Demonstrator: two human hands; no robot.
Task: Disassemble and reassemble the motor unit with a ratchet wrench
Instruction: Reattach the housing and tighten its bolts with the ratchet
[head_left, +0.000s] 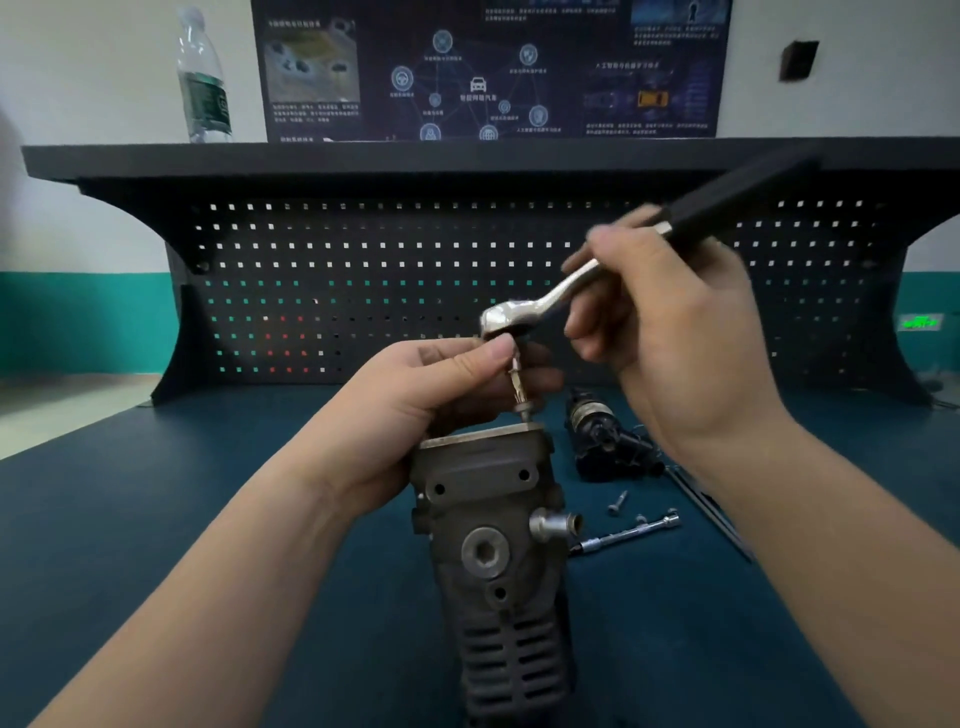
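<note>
Head view. At lower centre of the frame I see the motor unit (498, 561), a grey metal housing with slotted vents at its near end, lying lengthwise on the dark blue bench top (156, 519) with its flat flange end pointing away from me. Just above that flange, at centre frame, the left hand (441, 384) curls its fingers and thumb around the socket and extension (518, 379) fitted under the head of the ratchet wrench (571, 280), pinching it directly below the chrome head; the lower tip of the extension sits at the flange edge, though I cannot tell whether it is seated on a bolt. The right hand (670, 332), at right of centre, grips the chrome shank of the wrench with curled fingers, and the black handle runs blurred toward the upper right. Right of the housing, on the bench, I note a black motor part (602, 441), a loose bolt (618, 503), an extension bar (628, 534) and, partly behind the right forearm, a thin dark rod (701, 501). A perforated back panel (363, 291) spans the middle of the frame; on the shelf above it, upper left, stands a water bottle (203, 78), beside a dark wall poster (488, 67).
</note>
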